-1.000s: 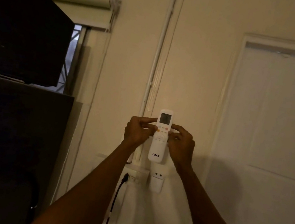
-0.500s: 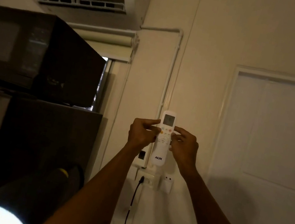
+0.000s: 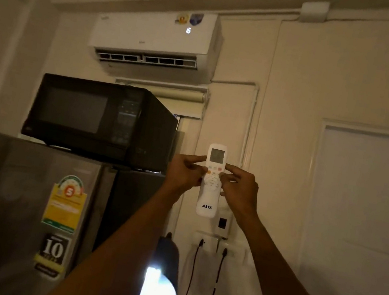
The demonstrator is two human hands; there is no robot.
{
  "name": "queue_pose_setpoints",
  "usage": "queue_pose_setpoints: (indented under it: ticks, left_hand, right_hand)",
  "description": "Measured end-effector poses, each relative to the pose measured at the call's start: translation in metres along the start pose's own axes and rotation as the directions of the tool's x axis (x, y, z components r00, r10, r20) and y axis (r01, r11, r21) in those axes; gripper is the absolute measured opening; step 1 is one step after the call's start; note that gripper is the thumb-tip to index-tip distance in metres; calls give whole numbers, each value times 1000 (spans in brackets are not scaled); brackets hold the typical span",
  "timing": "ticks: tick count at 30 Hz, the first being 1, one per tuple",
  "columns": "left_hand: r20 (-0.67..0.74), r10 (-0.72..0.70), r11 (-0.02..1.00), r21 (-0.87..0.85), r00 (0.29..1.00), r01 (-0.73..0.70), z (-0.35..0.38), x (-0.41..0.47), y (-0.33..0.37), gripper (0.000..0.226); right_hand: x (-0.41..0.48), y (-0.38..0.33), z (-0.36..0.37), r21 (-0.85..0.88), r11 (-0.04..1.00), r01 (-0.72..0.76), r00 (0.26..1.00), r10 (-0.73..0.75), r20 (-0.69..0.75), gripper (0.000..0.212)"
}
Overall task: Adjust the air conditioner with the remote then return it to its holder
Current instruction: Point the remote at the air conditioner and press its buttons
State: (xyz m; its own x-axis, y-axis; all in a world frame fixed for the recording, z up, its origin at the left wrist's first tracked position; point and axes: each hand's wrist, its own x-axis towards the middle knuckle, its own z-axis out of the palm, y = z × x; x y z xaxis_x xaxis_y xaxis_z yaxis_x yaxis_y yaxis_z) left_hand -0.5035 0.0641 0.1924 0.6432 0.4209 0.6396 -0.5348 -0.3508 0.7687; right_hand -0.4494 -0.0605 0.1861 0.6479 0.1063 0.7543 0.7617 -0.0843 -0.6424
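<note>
The air conditioner hangs high on the wall, above and to the left of both hands, with its louvre open and a lit number on its front (it looks like 16, but the digits are blurred). Below it a black microwave sits on a grey refrigerator.

The AUX remote is held upright in front of the wall, with its long axis vertical and its screen end on top. This end points toward the ceiling more than toward the air conditioner, so I judge a small tilt up and left may help the signal.

The left hand is closed on the left edge of the remote, with the forefinger along the side near the screen. The right hand grips the right edge, and its thumb lies on the upper buttons, so the pressing seems to belong to this hand.

The holder cannot be made out with certainty here; only a wall socket with two plugged cables is clear, directly below the remote.
</note>
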Motion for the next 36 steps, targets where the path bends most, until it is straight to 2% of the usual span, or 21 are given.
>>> queue_pose_setpoints:
  ticks: [8, 16, 25, 36]
  left_hand:
    - [31, 66, 989, 131, 997, -70, -131, -68, 21, 41]
    - [20, 17, 1000, 16, 1000, -17, -218, -114, 54, 40]
    - [22, 26, 1000, 7, 999, -26, -260, -136, 79, 37]
    - [44, -53, 998, 37, 998, 51, -268, -147, 94, 38]
  right_hand:
    - [-95, -87, 79, 26, 999, -42, 999, 41, 27, 40]
    - [-149, -166, 119, 1, 1000, -25, 997, 25, 73, 39]
    - [-183, -211, 132, -14, 1000, -17, 994, 19, 107, 40]
    - [-196, -222, 127, 17, 988, -156, 967, 149, 205, 35]
